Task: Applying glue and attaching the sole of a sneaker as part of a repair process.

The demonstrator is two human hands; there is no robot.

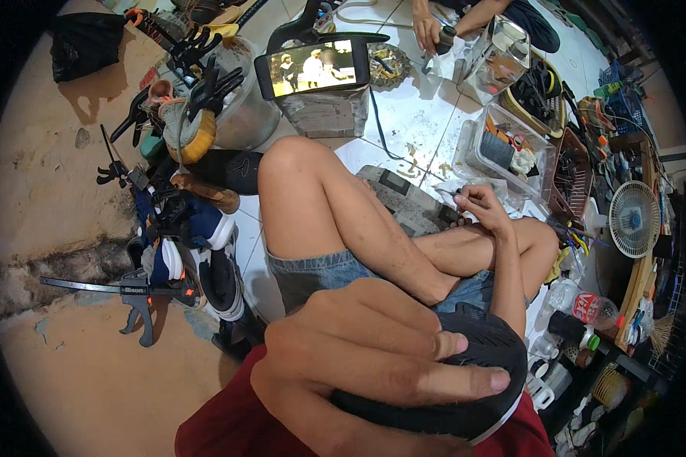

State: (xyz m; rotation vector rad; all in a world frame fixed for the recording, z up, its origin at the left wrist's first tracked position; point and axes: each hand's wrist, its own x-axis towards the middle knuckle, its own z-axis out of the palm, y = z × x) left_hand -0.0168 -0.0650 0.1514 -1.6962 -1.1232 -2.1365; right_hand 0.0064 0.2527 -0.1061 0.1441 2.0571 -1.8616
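Close in front of me, my left hand (358, 358) is wrapped over a black shoe (492, 339). Its dark sole shows past my fingertips, with a pale edge at the lower right; my palm and fingers hide the rest. Farther off, above my crossed legs, my right hand (480, 207) is closed in a pinch. Something small and dark is at its fingertips, too little to make out. Just left of that hand lies a worn grey block (404, 199) on the tiles, with white crumpled material (503, 194) behind the hand.
A phone (312, 70) rests on a box (328, 114) ahead. Shoes (221, 282) and clamps (141, 293) crowd the left. To the right stand a clear tub of tools (503, 148) and a fan (634, 218). Another person's hand (427, 30) holds a dark object at the top.
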